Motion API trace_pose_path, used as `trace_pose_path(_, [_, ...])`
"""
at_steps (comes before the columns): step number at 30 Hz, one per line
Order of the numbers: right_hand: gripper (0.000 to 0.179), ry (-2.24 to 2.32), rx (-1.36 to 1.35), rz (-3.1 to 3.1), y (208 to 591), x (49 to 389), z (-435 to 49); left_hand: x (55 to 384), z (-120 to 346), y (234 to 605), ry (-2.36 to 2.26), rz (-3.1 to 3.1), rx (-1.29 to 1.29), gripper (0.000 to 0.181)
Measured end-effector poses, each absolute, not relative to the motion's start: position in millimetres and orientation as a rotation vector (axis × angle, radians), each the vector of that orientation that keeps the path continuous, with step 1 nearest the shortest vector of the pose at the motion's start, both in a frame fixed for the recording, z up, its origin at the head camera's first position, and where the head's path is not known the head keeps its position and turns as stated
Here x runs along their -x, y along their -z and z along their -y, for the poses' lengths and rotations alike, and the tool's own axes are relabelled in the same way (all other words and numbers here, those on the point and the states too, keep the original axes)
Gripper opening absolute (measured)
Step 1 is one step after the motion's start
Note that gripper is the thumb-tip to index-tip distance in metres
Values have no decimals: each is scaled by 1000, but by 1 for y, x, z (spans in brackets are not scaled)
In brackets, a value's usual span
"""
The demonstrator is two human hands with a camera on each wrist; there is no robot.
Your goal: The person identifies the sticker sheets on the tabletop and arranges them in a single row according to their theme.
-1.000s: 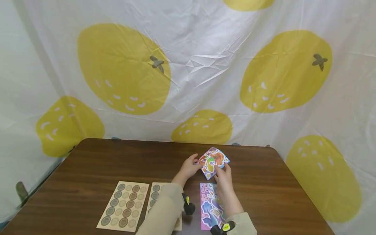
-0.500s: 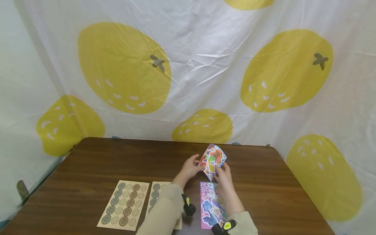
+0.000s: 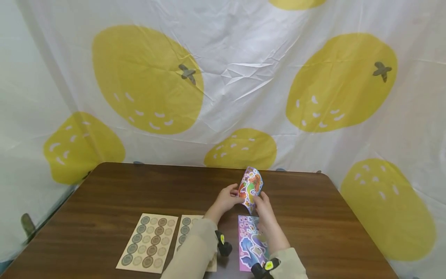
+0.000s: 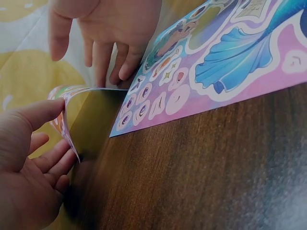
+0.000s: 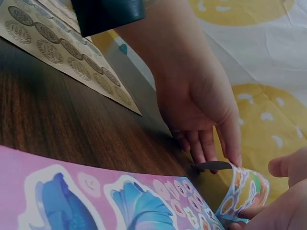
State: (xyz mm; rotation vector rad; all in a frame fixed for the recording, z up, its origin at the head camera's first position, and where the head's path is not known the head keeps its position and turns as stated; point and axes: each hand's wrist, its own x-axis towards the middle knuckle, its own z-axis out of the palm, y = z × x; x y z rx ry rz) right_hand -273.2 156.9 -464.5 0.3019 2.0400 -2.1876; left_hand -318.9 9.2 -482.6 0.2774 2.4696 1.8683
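A small colourful sticker sheet (image 3: 251, 185) is held up over the middle of the table, bowed into a curve. My left hand (image 3: 224, 200) pinches its left edge, thumb on the printed face and fingers behind. On its lower right side, my right hand (image 3: 265, 212) grips it with the thumb in front. In the left wrist view the bent sheet (image 4: 61, 115) curls beside the left thumb. A larger pink-purple sticker sheet (image 3: 248, 248) with blue mermaid tails lies flat below, partly covered by the right hand and forearm.
Left of the arms lies a beige sheet of round seal stickers (image 3: 148, 243). A similar beige sheet (image 3: 185, 226) is partly hidden under the left sleeve. A white curtain (image 3: 244, 73) with yellow fruit prints hangs behind the brown wooden table (image 3: 331, 232).
The small sheet has gone from nearly flat to strongly bowed, its top tipping up and leftward. My right hand has shifted slightly left, toward the left hand.
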Motion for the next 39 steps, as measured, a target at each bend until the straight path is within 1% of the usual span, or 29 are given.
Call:
trace_pose_path(4, [74, 2145, -239, -2095, 463, 272, -156, 319, -12, 483, -1904, -2430, -293, 68])
trace_pose_path(11, [68, 2238, -151, -2097, 463, 275, -152, 317, -13, 483, -1983, -2361, -338, 66])
trace_pose_path(16, [67, 2328, -171, -2099, 464, 276, -149, 314, -12, 484, -2047, -2334, -367, 66])
trace_pose_path(23, [70, 2412, -197, -2159, 462, 274, -150, 313, -12, 482, -2029, -2407, -377, 65])
trace_pose_path(29, [75, 2376, -270, -2202, 462, 273, -153, 311, -11, 479, -2030, -2419, -378, 66])
trace_pose_path(39, [77, 2261, -254, -2374, 465, 272, -158, 307, -12, 479, -2025, -2454, -424, 70])
